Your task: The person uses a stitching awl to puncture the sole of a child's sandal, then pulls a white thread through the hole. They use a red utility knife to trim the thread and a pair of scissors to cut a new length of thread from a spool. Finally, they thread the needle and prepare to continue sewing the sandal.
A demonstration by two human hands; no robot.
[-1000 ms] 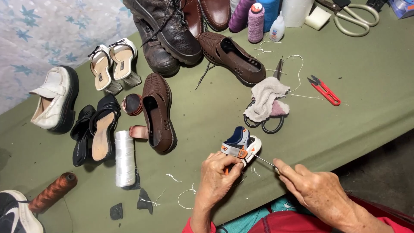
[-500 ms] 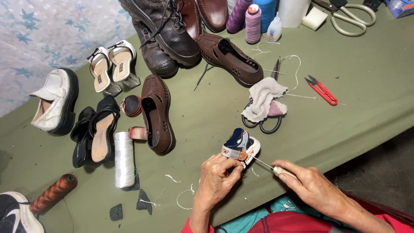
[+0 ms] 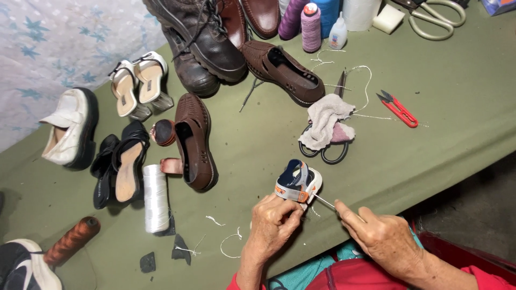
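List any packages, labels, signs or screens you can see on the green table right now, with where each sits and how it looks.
Small white squeeze bottle: top centre, beside the thread spools; pale label, too small to tell more.
Blue and orange box corner: top right edge, mostly cut off.
Dark insole labels in the white heeled sandals: upper left, small rectangles.
No signs or screens.

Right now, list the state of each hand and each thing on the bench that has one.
left hand: gripping the small child's shoe
right hand: pinching a thin needle-like tool whose tip is at the shoe
child's shoe: tilted, held at the bench edge
red snips: lying flat, untouched
white thread spool: lying on its side
brown loafer: resting on its sole
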